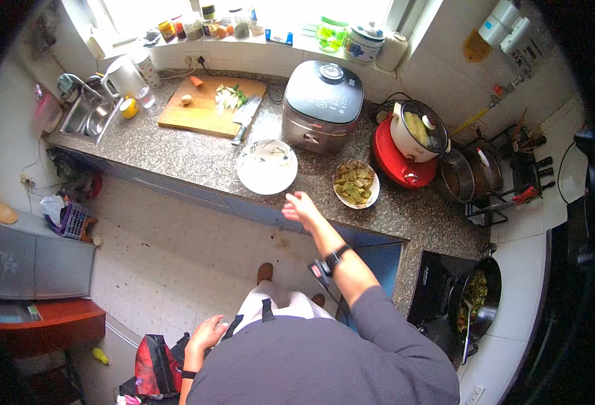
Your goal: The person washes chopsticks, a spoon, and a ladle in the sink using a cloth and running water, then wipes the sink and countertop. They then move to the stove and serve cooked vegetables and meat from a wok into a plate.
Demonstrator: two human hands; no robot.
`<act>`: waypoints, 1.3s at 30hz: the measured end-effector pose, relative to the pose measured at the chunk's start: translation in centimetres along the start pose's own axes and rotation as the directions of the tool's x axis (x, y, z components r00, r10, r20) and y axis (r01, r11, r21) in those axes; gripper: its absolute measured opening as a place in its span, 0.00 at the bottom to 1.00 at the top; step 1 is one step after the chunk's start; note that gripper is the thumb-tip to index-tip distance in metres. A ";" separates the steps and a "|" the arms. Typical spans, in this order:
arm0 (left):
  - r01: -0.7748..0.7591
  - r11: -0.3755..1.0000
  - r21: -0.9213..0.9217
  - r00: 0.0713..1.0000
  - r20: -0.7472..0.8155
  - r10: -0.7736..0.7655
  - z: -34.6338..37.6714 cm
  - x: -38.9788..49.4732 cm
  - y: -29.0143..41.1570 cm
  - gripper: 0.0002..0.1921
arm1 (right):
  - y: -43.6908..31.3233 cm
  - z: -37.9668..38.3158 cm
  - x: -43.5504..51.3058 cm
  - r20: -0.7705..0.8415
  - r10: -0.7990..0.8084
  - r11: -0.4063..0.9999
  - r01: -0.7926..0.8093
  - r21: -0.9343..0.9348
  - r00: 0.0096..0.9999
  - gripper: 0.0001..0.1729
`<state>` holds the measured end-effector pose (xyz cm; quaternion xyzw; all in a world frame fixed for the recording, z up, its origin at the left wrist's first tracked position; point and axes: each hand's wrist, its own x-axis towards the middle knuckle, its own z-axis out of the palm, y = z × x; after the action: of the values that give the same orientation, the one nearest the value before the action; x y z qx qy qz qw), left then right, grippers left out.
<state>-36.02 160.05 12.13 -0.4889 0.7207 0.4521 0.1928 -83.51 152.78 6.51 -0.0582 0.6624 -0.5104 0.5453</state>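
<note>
My right hand (pixel 301 208) is extended over the front edge of the granite counter, empty, its fingers loosely apart. Just beyond its fingertips sits a white dish with a leaf pattern (pixel 267 179), not touched. To the right of that hand is a bowl of greenish sliced food (pixel 355 185). Low at my left side hangs my left hand (pixel 207 331), holding nothing, fingers loosely spread. A cutting board (pixel 176 115) farther back carries chopped white and green vegetables (pixel 230 98), a carrot piece (pixel 196 81) and a kitchen knife (pixel 247 111) at its right edge.
Behind the dishes stand a rice cooker (pixel 322 101) and a lidded electric pot (pixel 411 144) on a red base (pixel 386 152). At right, a wok (pixel 492 304) with cooked food and a spatula (pixel 467 329) rests on the stove. A sink (pixel 77 121) is far left.
</note>
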 end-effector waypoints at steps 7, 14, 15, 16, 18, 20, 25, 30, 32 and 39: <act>-0.045 0.998 0.046 0.991 -0.122 0.050 -7.4 2.5 -1.2 0.25 | -2.2 5.7 4.1 -0.097 -0.146 0.950 0.167 0.262 0.984 0.23; -0.087 0.571 -0.816 0.956 0.092 0.278 -13.4 8.2 8.0 0.34 | -3.5 1.6 -7.3 0.188 -0.263 0.961 0.241 0.135 0.946 0.20; -0.059 0.425 -0.903 0.912 0.124 0.390 -13.9 8.9 10.2 0.38 | -2.5 0.7 -9.8 0.197 -0.333 0.941 0.312 0.132 0.922 0.18; -0.072 0.353 -0.933 0.860 0.122 0.496 -13.9 9.7 12.6 0.41 | -2.0 -0.7 -11.6 0.258 -0.293 0.956 0.290 0.052 0.921 0.19; -0.068 0.288 -0.955 0.728 0.150 0.669 -13.0 10.2 17.1 0.36 | 0.3 -1.7 -15.7 0.114 -0.342 0.936 0.348 -0.043 0.933 0.18; 0.043 0.386 -0.922 0.734 0.291 0.613 -11.1 10.3 20.9 0.32 | 3.0 -3.5 -20.6 0.073 -0.272 0.961 0.275 -0.036 0.960 0.18; 0.017 0.593 -0.805 0.736 0.412 0.538 -6.9 10.4 26.7 0.29 | 7.7 -6.2 -30.5 -0.132 -0.281 0.947 0.297 0.122 0.951 0.22; 0.052 0.658 -0.752 0.694 0.501 0.518 -1.8 9.2 30.2 0.28 | 9.9 -16.5 -43.3 -0.559 -0.471 0.882 0.376 -0.284 0.682 0.26; 0.031 0.618 -0.785 0.691 0.464 0.554 0.4 8.4 31.5 0.28 | 11.3 -23.0 -50.5 -0.767 -0.553 0.808 -0.014 -0.589 0.325 0.21; 0.160 0.512 -0.844 0.761 0.436 0.481 9.8 4.3 34.7 0.28 | 17.2 -43.2 -58.9 -0.857 -0.448 0.458 -0.758 -0.463 0.253 0.21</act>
<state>-70.10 169.92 20.06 -0.2647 0.3457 0.8932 0.1121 -85.56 224.72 27.84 0.0787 0.9948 0.0575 -0.0278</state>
